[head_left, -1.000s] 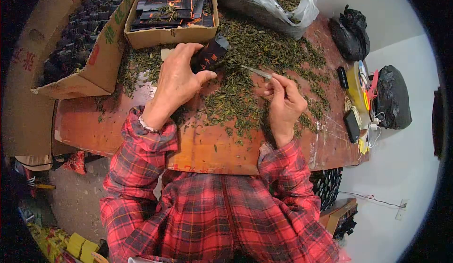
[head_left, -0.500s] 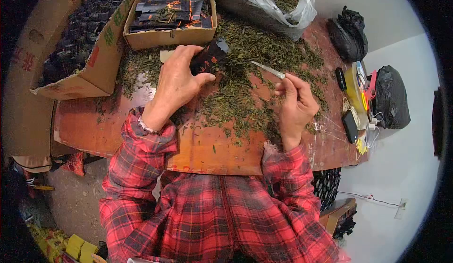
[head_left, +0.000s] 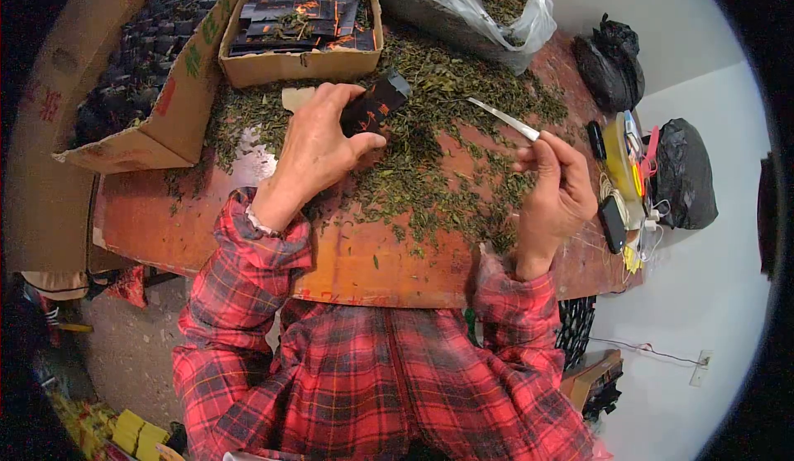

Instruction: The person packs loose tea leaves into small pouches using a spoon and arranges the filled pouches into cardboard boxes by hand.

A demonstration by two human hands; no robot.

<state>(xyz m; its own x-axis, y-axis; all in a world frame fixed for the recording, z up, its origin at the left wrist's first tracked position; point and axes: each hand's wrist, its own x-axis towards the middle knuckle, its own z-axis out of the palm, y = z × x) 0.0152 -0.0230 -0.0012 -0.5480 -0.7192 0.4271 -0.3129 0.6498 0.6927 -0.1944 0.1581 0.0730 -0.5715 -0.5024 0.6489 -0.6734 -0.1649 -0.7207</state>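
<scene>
My left hand (head_left: 313,143) is closed around a small black packet (head_left: 376,107) with orange print, its grey opening tilted up and to the right. Dried leaves (head_left: 438,143), dark green, lie loose under and around it. To the right, my right hand (head_left: 558,192) pinches the end of a thin pale pointed tool (head_left: 506,119); whether it is tweezers or a sliver of something I cannot tell. The tool's tip points left over the leaves, apart from the packet.
A small cardboard box (head_left: 302,66) full of black packets stands behind my left hand. A larger carton (head_left: 178,109) is at left. A clear plastic bag (head_left: 529,35) of leaves stands at the back. Black bags (head_left: 686,171) and a phone (head_left: 612,221) sit at right.
My right hand has moved right and slightly toward me with the pale tool, away from the packet. The packet in my left hand has shifted slightly right.
</scene>
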